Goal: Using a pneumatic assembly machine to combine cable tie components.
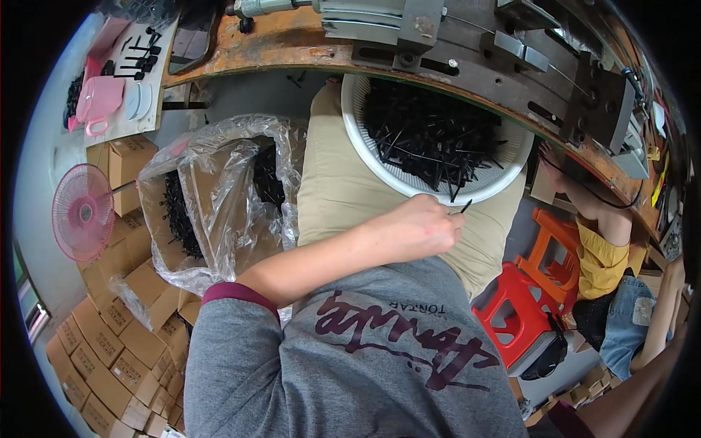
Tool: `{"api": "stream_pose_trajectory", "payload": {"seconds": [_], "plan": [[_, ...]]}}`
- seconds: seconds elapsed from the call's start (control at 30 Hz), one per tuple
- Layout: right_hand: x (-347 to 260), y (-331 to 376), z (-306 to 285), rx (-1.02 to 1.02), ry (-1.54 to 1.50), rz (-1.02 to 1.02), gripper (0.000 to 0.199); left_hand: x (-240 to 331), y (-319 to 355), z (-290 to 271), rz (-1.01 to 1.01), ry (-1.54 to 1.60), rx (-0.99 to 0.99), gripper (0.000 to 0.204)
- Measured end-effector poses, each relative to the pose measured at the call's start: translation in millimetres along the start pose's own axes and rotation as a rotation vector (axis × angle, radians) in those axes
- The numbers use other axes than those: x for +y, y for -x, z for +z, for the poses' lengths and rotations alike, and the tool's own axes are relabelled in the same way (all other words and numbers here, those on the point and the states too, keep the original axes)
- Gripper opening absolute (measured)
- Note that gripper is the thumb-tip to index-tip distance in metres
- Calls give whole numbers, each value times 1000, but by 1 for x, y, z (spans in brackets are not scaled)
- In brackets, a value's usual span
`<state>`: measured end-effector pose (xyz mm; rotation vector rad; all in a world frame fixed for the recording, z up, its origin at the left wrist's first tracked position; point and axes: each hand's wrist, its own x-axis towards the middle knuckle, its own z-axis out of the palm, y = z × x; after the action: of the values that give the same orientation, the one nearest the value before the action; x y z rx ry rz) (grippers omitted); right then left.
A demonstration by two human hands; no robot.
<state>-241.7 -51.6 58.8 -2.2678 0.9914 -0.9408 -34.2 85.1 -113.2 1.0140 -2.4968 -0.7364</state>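
Note:
My left hand [426, 225] reaches across my lap to the near rim of a white round basket [355, 135]. Its fingers are pinched on a thin black pin [466, 206] that sticks out toward the right. The basket rests on a beige cushion [343, 190] on my lap and holds a heap of several thin black pins [431, 135]. My right hand is not visible; only a strip of forearm shows at the lower right edge.
A rusty curved workbench [292, 44] with metal fixtures runs above the basket. A clear plastic bag [219, 197] of black parts stands at left, with stacked cardboard boxes [117, 343] and a pink fan [82, 212]. Red and orange stools [522, 306] and a seated person in yellow [602, 255] are at right.

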Motion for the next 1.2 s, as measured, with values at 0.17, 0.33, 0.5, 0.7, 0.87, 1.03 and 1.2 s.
{"api": "stream_pose_trajectory", "payload": {"seconds": [0.17,0.33,0.5,0.7,0.87,1.03,1.2], "plan": [[6,-2,2,22,-141,17,30,-3,7,8,-37,-1,21,10],[10,-9,-1,102,-386,59,31,-4,9,8,-61,-2,-6,14],[-7,-8,-13,253,-798,9,31,-12,4,28,6,-56,159,9],[-19,-33,-17,301,-1083,-116,32,-17,3,34,-64,-27,95,17],[-20,-56,-31,350,-1173,-245,32,-20,5,22,-166,-41,240,20],[-19,-126,-63,348,-1113,-450,33,-31,13,18,-278,-3,357,23],[-35,-217,39,157,-147,-124,20,-38,19,19,-381,74,345,27]]}}
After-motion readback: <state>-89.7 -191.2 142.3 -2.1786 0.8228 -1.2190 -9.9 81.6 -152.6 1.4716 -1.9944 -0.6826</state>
